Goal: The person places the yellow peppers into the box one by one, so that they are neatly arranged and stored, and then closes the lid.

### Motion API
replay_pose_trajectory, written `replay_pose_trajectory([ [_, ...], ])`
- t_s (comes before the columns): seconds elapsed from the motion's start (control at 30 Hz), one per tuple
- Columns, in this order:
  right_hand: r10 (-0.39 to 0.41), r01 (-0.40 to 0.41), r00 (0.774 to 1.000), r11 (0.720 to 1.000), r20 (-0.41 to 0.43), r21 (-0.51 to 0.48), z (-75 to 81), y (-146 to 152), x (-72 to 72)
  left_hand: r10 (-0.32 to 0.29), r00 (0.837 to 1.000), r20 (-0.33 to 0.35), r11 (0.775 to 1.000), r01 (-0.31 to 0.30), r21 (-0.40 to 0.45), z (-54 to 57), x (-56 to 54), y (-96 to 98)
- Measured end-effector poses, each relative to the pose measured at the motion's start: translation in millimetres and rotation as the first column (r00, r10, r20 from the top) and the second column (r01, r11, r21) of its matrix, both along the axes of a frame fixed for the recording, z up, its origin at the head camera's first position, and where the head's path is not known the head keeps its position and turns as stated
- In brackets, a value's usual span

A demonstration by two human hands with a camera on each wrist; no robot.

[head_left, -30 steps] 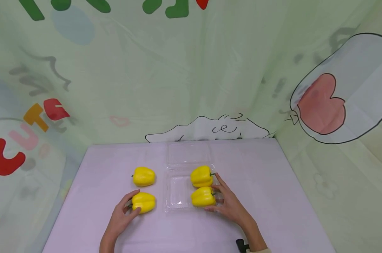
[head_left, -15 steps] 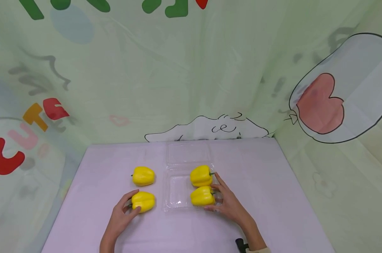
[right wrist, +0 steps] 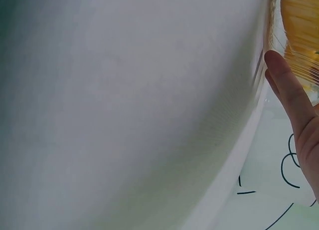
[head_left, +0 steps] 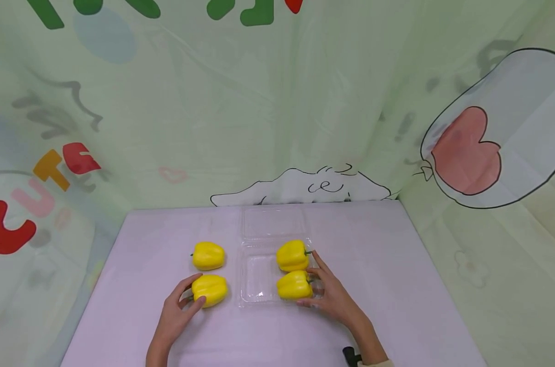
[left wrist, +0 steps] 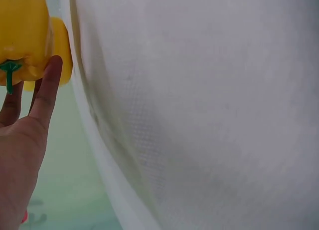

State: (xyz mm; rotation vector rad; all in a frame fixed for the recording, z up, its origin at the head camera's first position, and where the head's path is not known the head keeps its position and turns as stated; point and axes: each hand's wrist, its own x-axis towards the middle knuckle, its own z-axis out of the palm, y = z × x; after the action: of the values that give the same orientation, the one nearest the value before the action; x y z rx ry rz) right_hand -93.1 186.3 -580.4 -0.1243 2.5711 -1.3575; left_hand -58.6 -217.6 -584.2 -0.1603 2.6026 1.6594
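Two yellow bell peppers lie left of a clear plastic container [head_left: 257, 278] on the table. My left hand [head_left: 176, 308] grips the nearer bell pepper [head_left: 209, 290], thumb in front and fingers behind; its green stem points toward the palm. In the left wrist view that bell pepper [left wrist: 22, 30] sits above the fingers. Behind it in the head view lies the other loose bell pepper [head_left: 208, 256]. Inside the container's right half rest a far bell pepper [head_left: 292, 255] and a near bell pepper [head_left: 294, 285]. My right hand [head_left: 334, 295] holds the container's right side, thumb against its outer wall.
The container's clear lid [head_left: 274, 223] lies folded back on the far side. Pale purple covering spreads over the table [head_left: 374, 255]. A printed green curtain [head_left: 241, 112] stands behind it and along both sides.
The bell pepper in my left hand has shifted slightly up and to the right. My right hand and the bell peppers in the container have stayed put.
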Motion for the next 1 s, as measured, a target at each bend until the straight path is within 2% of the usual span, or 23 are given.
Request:
replay_pose_trajectory([
  [0.2,0.003,-0.003,1.000,1.000,-0.007,-0.017,1.5,1,1.2,0.008,1.000,-0.013,0.999,-0.007,0.049,4.8,0.8,4.7],
  [0.4,0.007,-0.007,1.000,1.000,-0.006,-0.016,2.0,1,0.6,-0.010,0.999,-0.053,0.997,0.015,0.081,15.4,1.2,13.1],
  [0.6,0.002,-0.002,1.000,1.000,-0.005,-0.017,1.7,0,0.4,-0.079,0.991,-0.104,0.992,0.089,0.092,24.1,1.5,23.6],
  [0.87,0.007,-0.006,1.000,0.999,0.007,-0.037,1.9,1,0.5,-0.150,0.975,-0.164,0.978,0.171,0.121,29.1,0.9,38.9],
  [1.0,0.009,-0.009,1.000,0.999,0.005,-0.040,1.0,2,0.7,-0.191,0.962,-0.197,0.969,0.217,0.121,29.6,-1.2,49.1],
])
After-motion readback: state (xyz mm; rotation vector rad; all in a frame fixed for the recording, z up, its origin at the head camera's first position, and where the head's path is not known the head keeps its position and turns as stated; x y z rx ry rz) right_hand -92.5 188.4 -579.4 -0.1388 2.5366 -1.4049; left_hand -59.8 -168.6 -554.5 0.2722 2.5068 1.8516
